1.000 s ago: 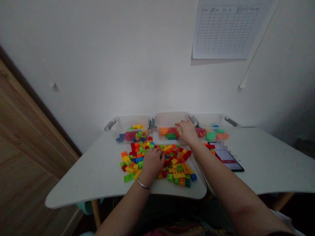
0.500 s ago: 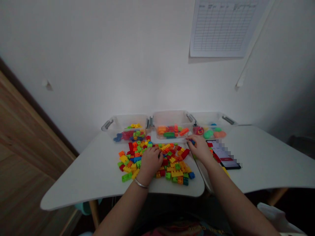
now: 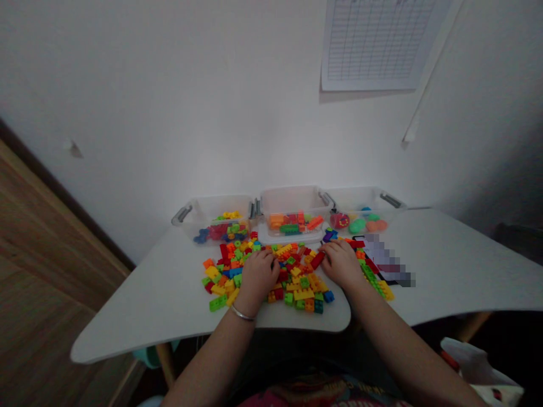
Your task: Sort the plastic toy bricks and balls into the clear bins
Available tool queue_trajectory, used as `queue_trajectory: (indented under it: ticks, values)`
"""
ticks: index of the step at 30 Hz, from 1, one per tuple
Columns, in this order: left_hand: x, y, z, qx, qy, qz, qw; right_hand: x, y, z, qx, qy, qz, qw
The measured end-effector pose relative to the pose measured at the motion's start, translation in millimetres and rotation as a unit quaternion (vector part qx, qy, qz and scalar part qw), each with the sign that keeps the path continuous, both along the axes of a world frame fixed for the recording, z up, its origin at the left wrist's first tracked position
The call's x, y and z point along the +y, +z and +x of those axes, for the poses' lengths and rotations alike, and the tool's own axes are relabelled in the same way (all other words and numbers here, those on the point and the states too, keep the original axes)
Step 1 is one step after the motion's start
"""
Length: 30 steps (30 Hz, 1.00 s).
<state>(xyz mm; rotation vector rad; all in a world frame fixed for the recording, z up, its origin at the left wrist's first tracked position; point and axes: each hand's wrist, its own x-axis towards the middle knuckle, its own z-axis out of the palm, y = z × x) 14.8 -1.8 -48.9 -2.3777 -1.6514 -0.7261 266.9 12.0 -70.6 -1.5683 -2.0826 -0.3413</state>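
Note:
A heap of toy building bricks in several colours lies on the white table. My left hand rests over the middle of the heap, its fingers curled down among the bricks; what sits under the fingertips is hidden. At the heap's right edge, my right hand has its fingertips and thumb closed about the near end of a long red brick. Just beyond the right fingers are blue-purple bricks. To the right of that hand runs a row of bricks, with green and yellow ones.
Along the wall stand three clear plastic boxes: left, middle and right, each holding colourful toys. A tablet-like device lies right of the bricks. A printed chart hangs on the wall.
My right hand has come down and nearer from beside the middle box to the red brick. A blue piece it had at its fingers now lies behind it. The left hand stays put.

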Motion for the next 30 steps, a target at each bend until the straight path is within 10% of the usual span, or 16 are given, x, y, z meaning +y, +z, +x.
queue_trajectory:
  ticks: [30]
  values:
    - [-1.7, 2.2, 0.5, 0.01, 0.011, 0.002, 1.0, 0.3, 3.3, 0.4, 0.112, -0.105, 0.043, 0.987]
